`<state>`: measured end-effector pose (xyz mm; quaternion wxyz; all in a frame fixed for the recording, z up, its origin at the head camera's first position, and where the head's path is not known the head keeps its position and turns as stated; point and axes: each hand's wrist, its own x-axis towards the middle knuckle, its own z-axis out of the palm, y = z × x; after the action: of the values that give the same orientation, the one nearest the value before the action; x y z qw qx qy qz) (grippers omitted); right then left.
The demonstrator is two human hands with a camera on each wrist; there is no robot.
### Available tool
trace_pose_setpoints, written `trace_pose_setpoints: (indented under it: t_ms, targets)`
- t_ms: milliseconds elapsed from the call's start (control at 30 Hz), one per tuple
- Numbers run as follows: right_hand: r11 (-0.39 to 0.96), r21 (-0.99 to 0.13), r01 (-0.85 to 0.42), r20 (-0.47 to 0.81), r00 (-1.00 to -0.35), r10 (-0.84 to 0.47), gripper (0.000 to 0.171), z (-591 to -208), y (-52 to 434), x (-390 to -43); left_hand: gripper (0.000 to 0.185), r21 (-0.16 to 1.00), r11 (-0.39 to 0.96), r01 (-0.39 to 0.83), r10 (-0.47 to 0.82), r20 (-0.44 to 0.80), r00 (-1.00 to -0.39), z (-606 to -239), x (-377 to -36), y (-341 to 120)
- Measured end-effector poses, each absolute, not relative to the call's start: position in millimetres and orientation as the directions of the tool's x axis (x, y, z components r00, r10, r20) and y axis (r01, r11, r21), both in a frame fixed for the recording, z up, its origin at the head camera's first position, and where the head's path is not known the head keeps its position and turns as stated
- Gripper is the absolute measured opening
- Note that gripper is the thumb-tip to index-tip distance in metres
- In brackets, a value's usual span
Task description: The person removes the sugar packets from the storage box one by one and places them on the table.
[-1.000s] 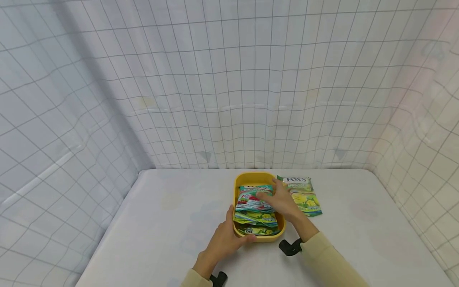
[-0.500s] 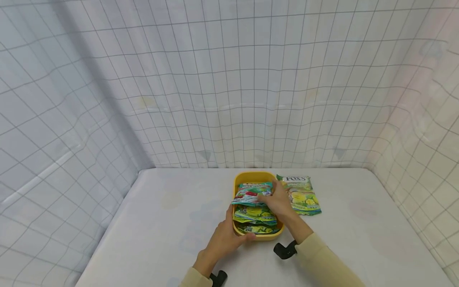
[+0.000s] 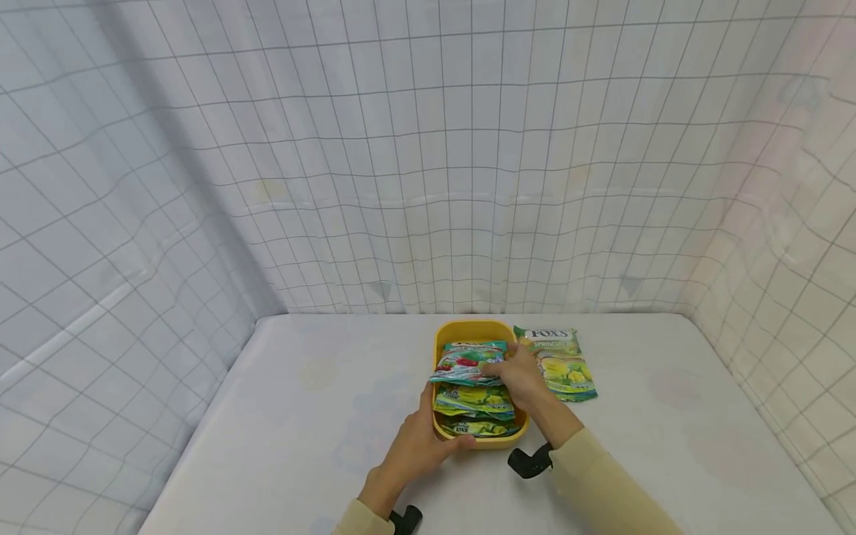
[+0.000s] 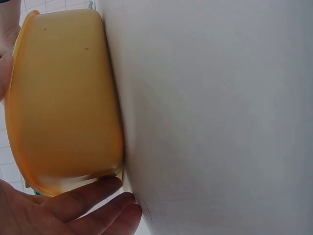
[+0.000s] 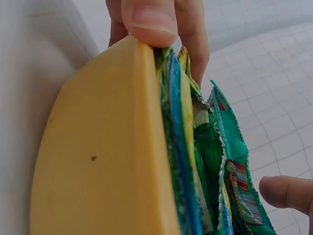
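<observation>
fingers of the right hand (image 3: 518, 375) pinch the top candy packet (image 3: 464, 362); the left hand (image 3: 417, 440) grips the yellow tray (image 3: 471, 332) at its near corner.

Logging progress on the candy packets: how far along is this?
Looks done: one green-and-yellow candy packet lies flat on the white table, beside the yellow plastic tray. In hand: the right hand pinches the red-and-green top packet, raised off the stack, while the left hand steadies the tray. Left: green-and-yellow packets remain in the tray.
</observation>
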<state>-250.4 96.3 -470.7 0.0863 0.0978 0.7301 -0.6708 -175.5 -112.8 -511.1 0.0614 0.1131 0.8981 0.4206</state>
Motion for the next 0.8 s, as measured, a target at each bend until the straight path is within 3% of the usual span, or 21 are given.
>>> trace_pose_setpoints:
  t_ms: [533,800]
  targets:
    - [0.071,-0.956,0.285,-0.288,-0.957,-0.044,0.09,-468.9,92.1,-259.3,0.122,0.78,0.602,0.169,0.255,0.013,-0.967,-512.1,-176.9,-114.0]
    - [0.067,-0.956,0.287,-0.291,-0.954,-0.068,0.084,-474.6,88.5,-263.6,0.122,0.783,0.6,0.162,0.253,0.006,-0.967,-516.0,-177.3,-112.9]
